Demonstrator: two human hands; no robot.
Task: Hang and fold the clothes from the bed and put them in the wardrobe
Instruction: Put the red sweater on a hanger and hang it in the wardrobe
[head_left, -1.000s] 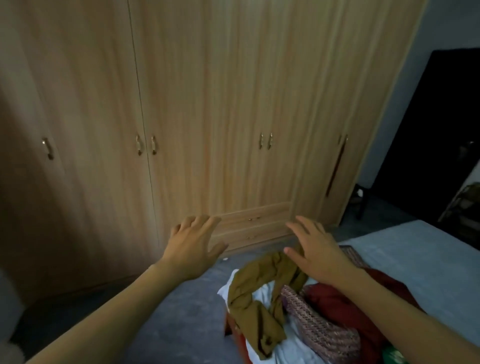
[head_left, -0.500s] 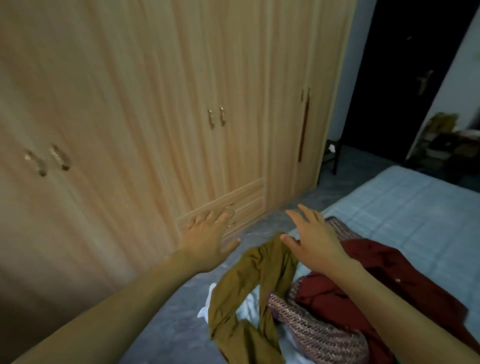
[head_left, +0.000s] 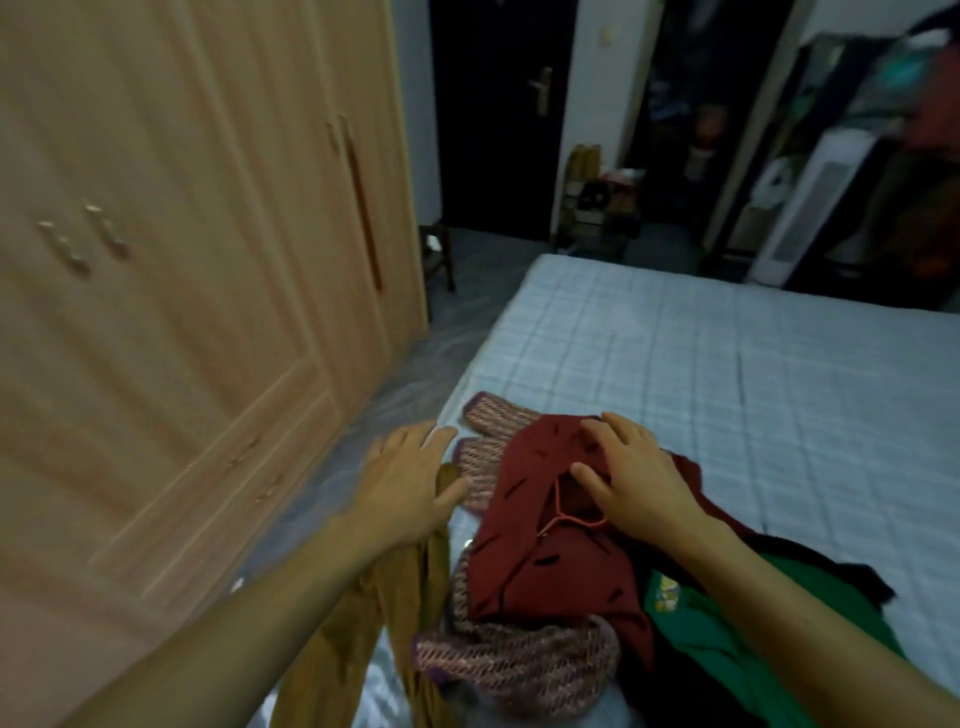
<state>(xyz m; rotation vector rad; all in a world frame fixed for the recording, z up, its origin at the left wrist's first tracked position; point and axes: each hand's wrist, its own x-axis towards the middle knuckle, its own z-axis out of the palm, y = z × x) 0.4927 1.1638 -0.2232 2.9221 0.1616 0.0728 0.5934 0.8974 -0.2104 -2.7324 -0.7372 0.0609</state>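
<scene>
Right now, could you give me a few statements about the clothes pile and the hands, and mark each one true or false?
1. The right hand rests on the dark red garment. True.
2. The wardrobe doors stand open. False: all visible doors are closed.
3. The green garment lies on top of the red one. False: it lies beside it, partly under a black garment.
4. The left hand is over the mustard garment at the edge of the bed. True.
5. Either hand holds a hanger. False: no hanger is visible.
</scene>
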